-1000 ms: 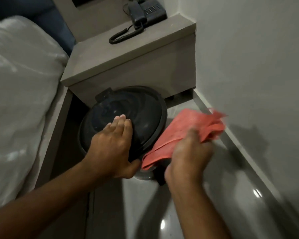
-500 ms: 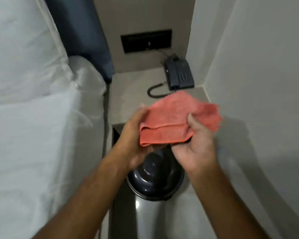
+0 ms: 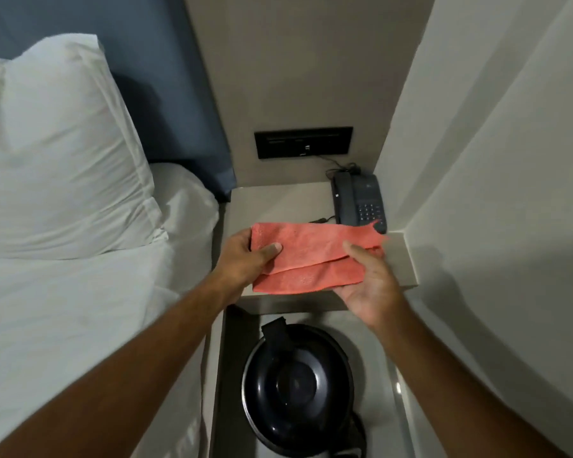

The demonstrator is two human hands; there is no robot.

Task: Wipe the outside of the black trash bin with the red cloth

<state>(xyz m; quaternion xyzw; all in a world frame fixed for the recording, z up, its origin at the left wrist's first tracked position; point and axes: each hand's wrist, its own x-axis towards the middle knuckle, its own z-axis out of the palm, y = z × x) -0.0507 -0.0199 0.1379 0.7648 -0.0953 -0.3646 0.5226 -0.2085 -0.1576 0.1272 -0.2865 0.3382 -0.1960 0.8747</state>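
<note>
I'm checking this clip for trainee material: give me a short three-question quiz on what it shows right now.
1. True or false: the red cloth touches the black trash bin.
2. How many hands hold the cloth?
3. What sits on the bedside shelf: A lamp, B telephone, C cup?

Key:
1. False; it is held up above the bin.
2. Two: left hand and right hand.
3. B

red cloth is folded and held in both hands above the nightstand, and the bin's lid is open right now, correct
Not quite: the lid is shut. The head view shows the black trash bin on the floor with its domed lid closed. The rest holds: the red cloth is folded and held between the left hand and the right hand above the nightstand.
</note>
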